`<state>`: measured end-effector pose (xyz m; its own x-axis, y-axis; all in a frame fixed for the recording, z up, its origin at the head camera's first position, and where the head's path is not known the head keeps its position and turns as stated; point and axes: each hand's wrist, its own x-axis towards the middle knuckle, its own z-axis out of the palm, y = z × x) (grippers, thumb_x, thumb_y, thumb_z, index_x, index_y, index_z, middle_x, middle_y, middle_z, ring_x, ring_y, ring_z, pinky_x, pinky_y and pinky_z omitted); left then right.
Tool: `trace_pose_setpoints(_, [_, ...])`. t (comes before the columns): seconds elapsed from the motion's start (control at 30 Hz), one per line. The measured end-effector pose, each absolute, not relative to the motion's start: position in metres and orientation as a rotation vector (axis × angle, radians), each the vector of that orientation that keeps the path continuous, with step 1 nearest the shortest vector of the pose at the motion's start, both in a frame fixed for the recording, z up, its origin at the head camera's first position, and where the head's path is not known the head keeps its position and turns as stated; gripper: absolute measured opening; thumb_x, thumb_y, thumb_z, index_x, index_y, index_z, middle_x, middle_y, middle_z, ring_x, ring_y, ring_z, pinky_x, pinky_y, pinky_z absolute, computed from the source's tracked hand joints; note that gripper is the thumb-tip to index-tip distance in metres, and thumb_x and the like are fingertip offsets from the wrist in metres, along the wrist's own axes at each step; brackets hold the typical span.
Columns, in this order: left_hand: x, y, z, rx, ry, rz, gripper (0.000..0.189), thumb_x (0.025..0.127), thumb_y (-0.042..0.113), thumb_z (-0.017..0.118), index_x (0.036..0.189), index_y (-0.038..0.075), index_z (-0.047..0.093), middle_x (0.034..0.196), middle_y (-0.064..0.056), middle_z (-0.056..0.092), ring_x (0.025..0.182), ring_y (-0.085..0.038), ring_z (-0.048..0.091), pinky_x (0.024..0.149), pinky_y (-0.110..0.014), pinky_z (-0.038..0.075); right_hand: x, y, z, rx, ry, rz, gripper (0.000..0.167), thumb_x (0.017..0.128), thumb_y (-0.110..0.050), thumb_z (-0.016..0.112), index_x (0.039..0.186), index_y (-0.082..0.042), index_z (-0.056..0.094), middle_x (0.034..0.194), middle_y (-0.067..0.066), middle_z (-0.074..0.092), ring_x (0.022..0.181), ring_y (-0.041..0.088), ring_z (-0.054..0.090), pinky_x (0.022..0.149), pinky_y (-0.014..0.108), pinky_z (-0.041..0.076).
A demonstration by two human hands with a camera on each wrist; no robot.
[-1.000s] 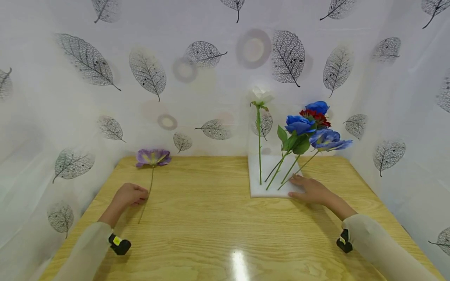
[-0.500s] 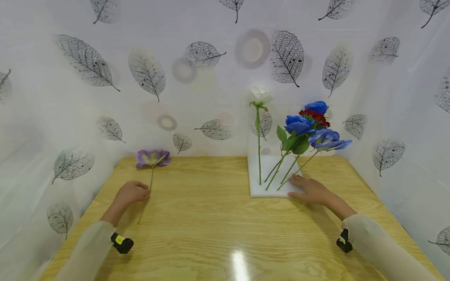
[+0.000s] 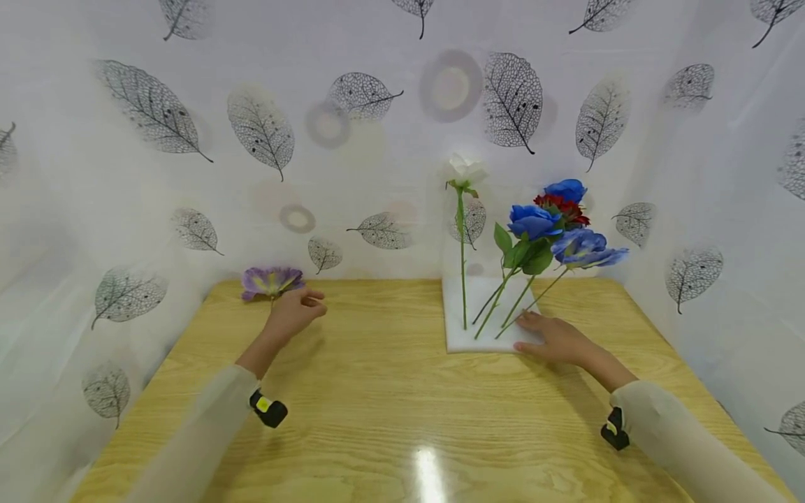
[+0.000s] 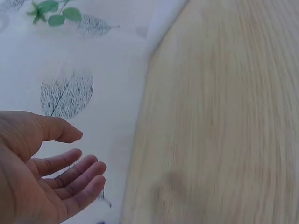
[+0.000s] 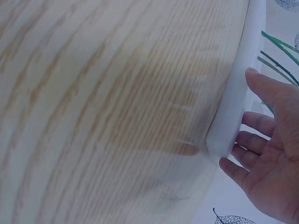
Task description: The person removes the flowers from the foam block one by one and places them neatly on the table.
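Observation:
My left hand (image 3: 294, 313) hovers over the table beside a purple flower (image 3: 259, 281), partly covering its stem. In the left wrist view the same hand (image 4: 46, 172) has loosely bent fingers with nothing between them. At the right, my right hand (image 3: 556, 340) holds the near right corner of a white foam board (image 3: 459, 342), thumb at the front and fingers along the side. A white rose (image 3: 465, 175), blue roses (image 3: 534, 221), a red flower (image 3: 562, 207) and a light blue flower (image 3: 586, 249) stand in the board, most leaning right.
A wooden table (image 3: 377, 391) spreads under both hands. White curtain (image 3: 377, 168) with a leaf print hangs along its back and sides.
The left hand, earlier at the purple flower's stem, has moved up and right, away from its lower stem. The flower lies where it was. The right hand stays at the board.

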<state>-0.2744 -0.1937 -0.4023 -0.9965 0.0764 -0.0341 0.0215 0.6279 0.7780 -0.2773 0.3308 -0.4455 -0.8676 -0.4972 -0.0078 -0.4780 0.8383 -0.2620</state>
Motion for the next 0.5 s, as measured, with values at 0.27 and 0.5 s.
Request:
trace_pose_setpoints(0.27, [-0.300,-0.127,-0.409,0.255,2.537,1.752,0.037,0.101,0.013,0.062,0.135,-0.003,0.061,0.124,-0.027,0.066,0.109,-0.037,0.068,0.098,-0.053,0.056,-0.277,0.330,-0.443,-0.784,2.941,-0.401,0.067,0.098,-0.042,0.066,0.143,0.006,0.053,0.150,0.036,0.043,0.135,0.057,0.044,0.106,0.068,0.041])
trace_pose_setpoints(0.5, [-0.309,-0.070,-0.418,0.315,2.331,1.913,0.034,0.101,0.012,0.063,0.133,0.000,0.063,0.122,-0.023,0.069,0.102,-0.027,0.070,0.099,-0.054,0.055,-0.275,0.328,-0.441,-0.786,2.944,-0.405,0.067,0.097,-0.041,0.067,0.143,0.007,0.053,0.150,0.036,0.043,0.135,0.057,0.044,0.107,0.067,0.041])
